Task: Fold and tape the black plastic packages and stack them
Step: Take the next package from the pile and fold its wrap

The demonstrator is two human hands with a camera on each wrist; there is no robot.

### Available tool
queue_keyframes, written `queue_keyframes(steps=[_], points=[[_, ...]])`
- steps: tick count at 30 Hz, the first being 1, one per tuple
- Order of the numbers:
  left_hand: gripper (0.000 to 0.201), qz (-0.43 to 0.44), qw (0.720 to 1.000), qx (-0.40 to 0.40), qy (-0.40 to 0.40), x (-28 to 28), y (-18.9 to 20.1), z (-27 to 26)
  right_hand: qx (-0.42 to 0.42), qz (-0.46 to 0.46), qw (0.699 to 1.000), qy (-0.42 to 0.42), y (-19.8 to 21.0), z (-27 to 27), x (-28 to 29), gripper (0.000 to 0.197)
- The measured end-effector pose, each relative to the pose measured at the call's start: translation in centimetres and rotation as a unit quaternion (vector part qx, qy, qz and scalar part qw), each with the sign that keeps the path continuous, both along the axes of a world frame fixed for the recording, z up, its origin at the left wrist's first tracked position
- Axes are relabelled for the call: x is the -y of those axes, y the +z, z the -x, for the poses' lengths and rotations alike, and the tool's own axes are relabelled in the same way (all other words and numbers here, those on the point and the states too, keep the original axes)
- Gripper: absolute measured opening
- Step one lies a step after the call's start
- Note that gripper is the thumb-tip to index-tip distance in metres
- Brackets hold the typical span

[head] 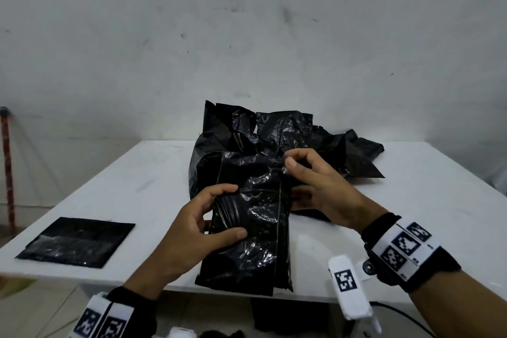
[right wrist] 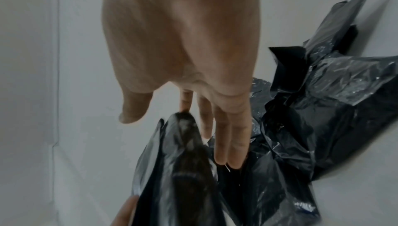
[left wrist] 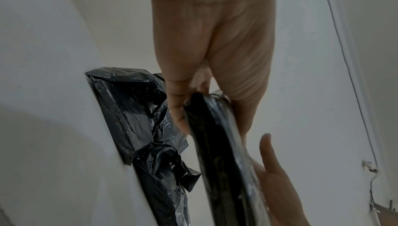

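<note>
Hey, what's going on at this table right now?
A person is working on a black plastic package over the near edge of a white table. The left hand grips its left edge, thumb on top, while the right hand handles its upper right part, fingers behind it. Behind it sits a pile of crumpled black packages. One flat package lies on the table's left. No tape shows.

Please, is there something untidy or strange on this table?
Mostly the heap of black bags at the table's far side: crumpled, corners sticking up. The flat package at the left lies neat. The held package overhangs the near edge, gripped by the left hand.
</note>
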State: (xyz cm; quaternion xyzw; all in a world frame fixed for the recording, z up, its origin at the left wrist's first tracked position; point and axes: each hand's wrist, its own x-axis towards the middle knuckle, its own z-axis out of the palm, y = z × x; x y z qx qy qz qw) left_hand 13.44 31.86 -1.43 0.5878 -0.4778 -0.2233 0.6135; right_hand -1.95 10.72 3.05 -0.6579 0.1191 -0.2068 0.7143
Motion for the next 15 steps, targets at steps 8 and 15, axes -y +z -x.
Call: queue_keyframes(steps=[8,15], points=[[0.064,-0.009,1.000,0.018,0.004,0.0,0.1,0.5,0.031,-0.004,0.999,-0.038,0.3,-1.3,-1.1,0.022],[0.056,-0.028,0.998,0.044,-0.028,-0.1,0.4,1.2,0.045,0.026,0.997,-0.053,0.6,-1.6,-1.3,0.016]])
